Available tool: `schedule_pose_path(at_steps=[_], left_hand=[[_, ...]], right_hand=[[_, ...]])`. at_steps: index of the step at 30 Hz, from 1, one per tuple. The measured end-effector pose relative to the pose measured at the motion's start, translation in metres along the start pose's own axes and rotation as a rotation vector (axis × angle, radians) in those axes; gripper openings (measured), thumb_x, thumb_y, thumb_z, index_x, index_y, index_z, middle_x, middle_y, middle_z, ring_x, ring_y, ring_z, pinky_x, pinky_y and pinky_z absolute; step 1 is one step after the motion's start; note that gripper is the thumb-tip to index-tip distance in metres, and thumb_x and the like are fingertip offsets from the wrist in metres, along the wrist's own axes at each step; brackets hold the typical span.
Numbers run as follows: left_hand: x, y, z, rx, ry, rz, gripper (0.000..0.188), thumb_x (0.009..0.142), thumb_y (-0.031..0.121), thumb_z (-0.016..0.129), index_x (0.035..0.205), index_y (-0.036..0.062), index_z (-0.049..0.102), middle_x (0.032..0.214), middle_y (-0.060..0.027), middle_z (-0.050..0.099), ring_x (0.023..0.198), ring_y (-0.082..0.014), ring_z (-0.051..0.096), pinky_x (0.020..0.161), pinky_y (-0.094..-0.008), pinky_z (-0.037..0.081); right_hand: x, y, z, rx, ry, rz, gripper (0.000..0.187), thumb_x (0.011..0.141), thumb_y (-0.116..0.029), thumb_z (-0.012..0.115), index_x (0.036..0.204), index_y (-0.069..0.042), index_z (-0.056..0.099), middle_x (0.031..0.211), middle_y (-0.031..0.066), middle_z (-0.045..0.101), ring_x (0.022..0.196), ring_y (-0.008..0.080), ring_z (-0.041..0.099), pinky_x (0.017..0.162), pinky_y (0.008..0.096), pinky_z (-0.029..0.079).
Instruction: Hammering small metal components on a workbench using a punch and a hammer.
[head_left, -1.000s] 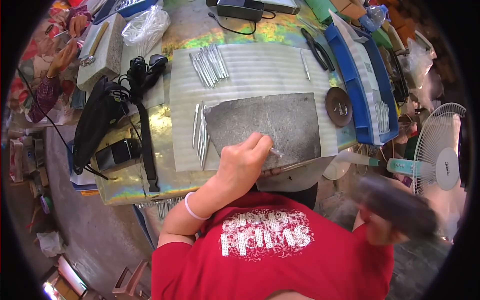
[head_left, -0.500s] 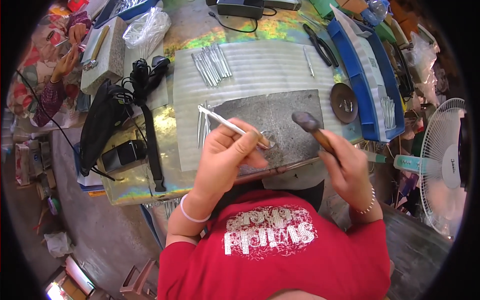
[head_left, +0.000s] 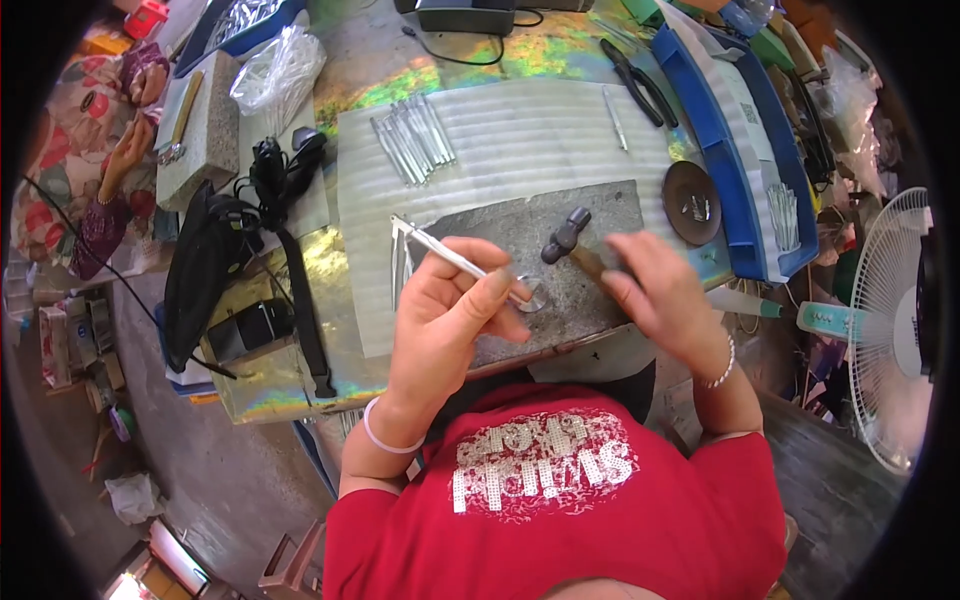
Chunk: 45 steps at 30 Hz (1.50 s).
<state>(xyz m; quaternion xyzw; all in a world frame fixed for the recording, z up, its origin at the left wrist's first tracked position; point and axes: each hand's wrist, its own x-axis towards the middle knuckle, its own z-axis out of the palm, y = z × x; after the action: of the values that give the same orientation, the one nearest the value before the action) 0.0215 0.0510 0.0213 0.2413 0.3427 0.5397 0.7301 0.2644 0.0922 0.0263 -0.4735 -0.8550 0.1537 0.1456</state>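
Observation:
My left hand (head_left: 450, 305) is closed on a slim silver metal rod (head_left: 440, 248), which points up and left, its lower end between thumb and fingers. A small round metal piece (head_left: 536, 294) lies beside those fingertips on the dark grey slab (head_left: 490, 220). On the same slab rests a hammer (head_left: 567, 236), its dark head flat and its wooden handle running toward my right hand (head_left: 665, 295). That hand is slightly blurred, with thumb and fingers apart around the handle's end. More silver rods (head_left: 402, 265) lie at the slab's left edge.
Several silver rods (head_left: 415, 140) lie in a row on the white foam sheet (head_left: 520, 130). Pliers (head_left: 640, 82), a brown dish (head_left: 691, 203) and a blue tray (head_left: 735, 215) are at right. A black bag (head_left: 205, 265) lies left. A fan (head_left: 890, 330) stands right; another person's hand (head_left: 125, 155) shows far left.
The hammer has moved left and down from above the slab's right side onto the slab. My right hand's fingers have loosened from its handle. My left hand still holds the rod.

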Motion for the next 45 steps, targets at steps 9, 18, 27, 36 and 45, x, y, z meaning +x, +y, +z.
schedule_pose_path(at_steps=[9,18,27,36,45], left_hand=[[-0.011,0.005,0.006,0.418,0.016,0.154,0.015,0.093,0.01,0.05,0.099,-0.0026,0.055,0.084,-0.0097,0.062,0.066,-0.0135,0.063,0.058,-0.022,0.05],[-0.023,0.013,0.005,0.454,0.02,0.118,0.026,0.09,0.002,0.053,0.115,-0.005,0.05,0.072,-0.0056,0.061,0.057,-0.007,0.056,0.052,-0.0171,0.044],[-0.011,-0.007,0.004,0.619,-0.103,0.27,0.021,0.091,0.008,0.054,0.108,-0.0042,0.059,0.078,-0.006,0.062,0.071,-0.0092,0.058,0.065,-0.021,0.046],[-0.021,-0.014,0.012,0.367,-0.148,0.174,0.017,0.091,0.0,0.051,0.108,-0.0041,0.05,0.091,-0.0086,0.063,0.087,-0.0116,0.061,0.079,-0.0241,0.05],[-0.029,-0.022,0.011,0.372,-0.147,0.261,0.012,0.089,-0.003,0.054,0.101,-0.004,0.054,0.091,-0.0085,0.063,0.084,-0.0103,0.061,0.072,-0.0219,0.051]], right_hand=[[0.134,0.133,0.028,-0.161,0.076,0.305,0.029,0.078,-0.014,0.055,0.101,0.003,0.05,0.083,0.0229,0.063,0.081,0.0384,0.062,0.072,0.0471,0.048],[0.149,0.122,0.011,-0.114,0.181,0.109,0.011,0.077,-0.006,0.05,0.082,0.002,0.053,0.077,0.0258,0.06,0.077,0.0448,0.057,0.067,0.0482,0.046],[0.027,-0.036,-0.044,1.052,-0.216,0.191,0.015,0.086,0.002,0.054,0.1,0.002,0.052,0.072,0.0012,0.054,0.059,0.0048,0.054,0.051,0.0186,0.044],[0.009,-0.063,-0.017,1.075,-0.136,0.042,0.011,0.09,-0.008,0.055,0.095,0.002,0.051,0.072,0.0053,0.061,0.06,0.0084,0.058,0.054,0.0213,0.046],[0.007,-0.074,-0.007,0.769,0.171,-0.102,0.012,0.081,-0.004,0.064,0.089,0.001,0.057,0.07,0.0101,0.056,0.058,0.0212,0.057,0.051,0.0283,0.043]])
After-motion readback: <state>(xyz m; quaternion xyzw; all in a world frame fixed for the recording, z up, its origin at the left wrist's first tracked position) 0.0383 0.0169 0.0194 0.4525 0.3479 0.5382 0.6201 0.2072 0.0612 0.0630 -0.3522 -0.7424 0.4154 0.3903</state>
